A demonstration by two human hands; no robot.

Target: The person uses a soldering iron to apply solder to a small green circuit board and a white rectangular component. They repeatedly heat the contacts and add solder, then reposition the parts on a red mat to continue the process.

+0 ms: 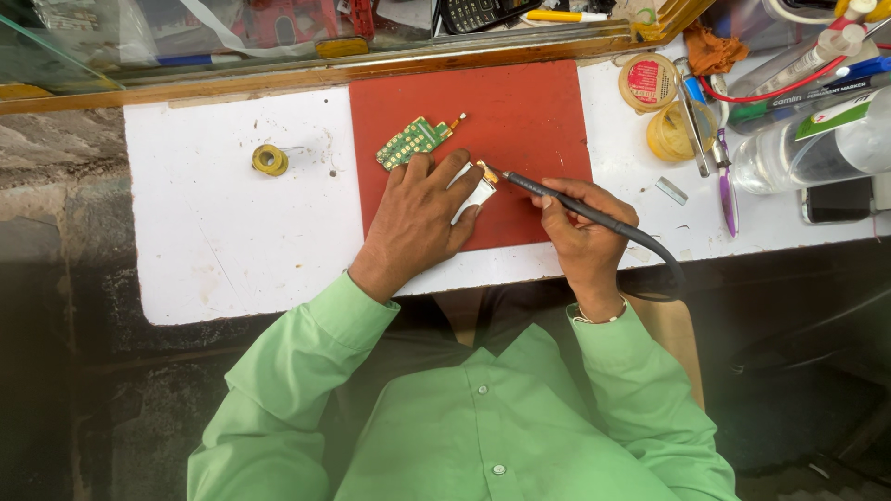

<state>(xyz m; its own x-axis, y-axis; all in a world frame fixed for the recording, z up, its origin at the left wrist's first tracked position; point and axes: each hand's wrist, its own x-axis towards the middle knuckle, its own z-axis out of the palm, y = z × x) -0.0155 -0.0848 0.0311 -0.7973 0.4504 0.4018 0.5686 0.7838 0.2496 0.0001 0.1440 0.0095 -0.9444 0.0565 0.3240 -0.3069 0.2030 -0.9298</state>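
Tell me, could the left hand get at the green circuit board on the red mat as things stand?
Probably yes. The left hand rests on a small white part, and the green circuit board lies just beyond its fingertips on the red mat, with nothing between them.

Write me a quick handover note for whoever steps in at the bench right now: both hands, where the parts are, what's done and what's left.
Left hand: flat on the red mat, fingers pinning a small white part.
Right hand: grips a black corded soldering iron like a pen, tip at the part's upper end.
Green circuit board: lies loose on the mat, just above the left hand, untouched.
Yellow solder spool: on the white table, left of the mat.
Done: part held, iron at the joint.
Left: whether the joint is finished cannot be told; the board is apart from the white part.
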